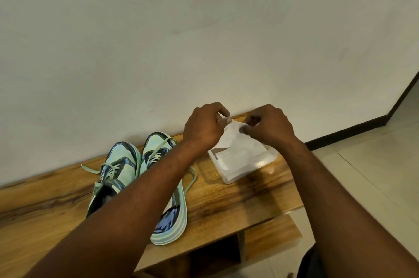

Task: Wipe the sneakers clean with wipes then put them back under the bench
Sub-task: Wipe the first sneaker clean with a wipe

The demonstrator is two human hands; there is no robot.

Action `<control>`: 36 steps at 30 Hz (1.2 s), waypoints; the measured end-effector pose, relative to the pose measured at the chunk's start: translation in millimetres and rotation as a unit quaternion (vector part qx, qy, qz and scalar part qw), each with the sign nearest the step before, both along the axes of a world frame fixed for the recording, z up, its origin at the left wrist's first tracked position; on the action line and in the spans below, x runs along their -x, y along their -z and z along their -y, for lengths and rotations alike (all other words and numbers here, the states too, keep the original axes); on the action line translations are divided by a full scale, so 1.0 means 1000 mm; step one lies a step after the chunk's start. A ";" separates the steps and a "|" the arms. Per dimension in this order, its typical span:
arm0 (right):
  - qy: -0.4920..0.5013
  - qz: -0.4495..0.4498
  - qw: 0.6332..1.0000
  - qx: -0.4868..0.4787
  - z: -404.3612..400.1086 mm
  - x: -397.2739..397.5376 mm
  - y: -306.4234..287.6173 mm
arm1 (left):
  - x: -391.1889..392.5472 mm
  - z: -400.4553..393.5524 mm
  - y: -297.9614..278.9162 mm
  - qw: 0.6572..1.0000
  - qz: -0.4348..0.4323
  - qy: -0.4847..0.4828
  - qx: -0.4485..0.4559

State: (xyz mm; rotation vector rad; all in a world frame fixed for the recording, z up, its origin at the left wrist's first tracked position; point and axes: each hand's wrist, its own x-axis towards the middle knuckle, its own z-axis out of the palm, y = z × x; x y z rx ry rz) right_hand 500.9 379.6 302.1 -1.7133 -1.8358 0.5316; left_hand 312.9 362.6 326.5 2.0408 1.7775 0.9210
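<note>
Sneakers point(136, 178), mint green with dark panels, side by side on the wooden worktop point(238, 198), toes toward the wall point(204, 28), laces loose; left forearm crossing above the nearer one. Clear plastic wipe box point(243, 161) just beside the pair on the right, near the worktop's end, open on top. Both hands raised over the box: left hand point(204, 128) pinched shut on one upper corner of a white wipe point(235, 139), right hand point(269, 125) pinched shut on the other corner, sheet hanging between them with its lower edge apparently at or inside the box. Whether fully free of the stack below: cannot tell.

Step in hand, by the look of it: drawing out or spreading a wipe, with no wiping begun. Early in the task, then; both shoes on top, none under the worktop.

Next move likely calls for lifting the sheet clear, perhaps bunching it in one hand, freeing the other to steady a sneaker, then rubbing upper and sole edge. Risk: box lifting with the sheet, or extra wipes trailing out.
</note>
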 end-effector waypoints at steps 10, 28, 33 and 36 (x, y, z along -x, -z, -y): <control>-0.082 -0.340 0.937 -0.005 0.013 0.003 -0.020 | 0.040 0.017 -0.030 0.993 0.112 0.007 0.038; -0.293 -0.458 0.835 0.085 0.056 0.099 -0.031 | 0.116 0.142 -0.006 0.981 0.186 -0.036 -0.038; -0.305 -0.509 0.790 0.154 0.060 0.112 -0.027 | 0.112 0.147 0.000 0.954 0.298 -0.035 -0.017; -0.269 -0.518 0.800 0.140 0.059 0.124 -0.020 | 0.114 0.139 0.001 0.923 0.379 -0.067 -0.002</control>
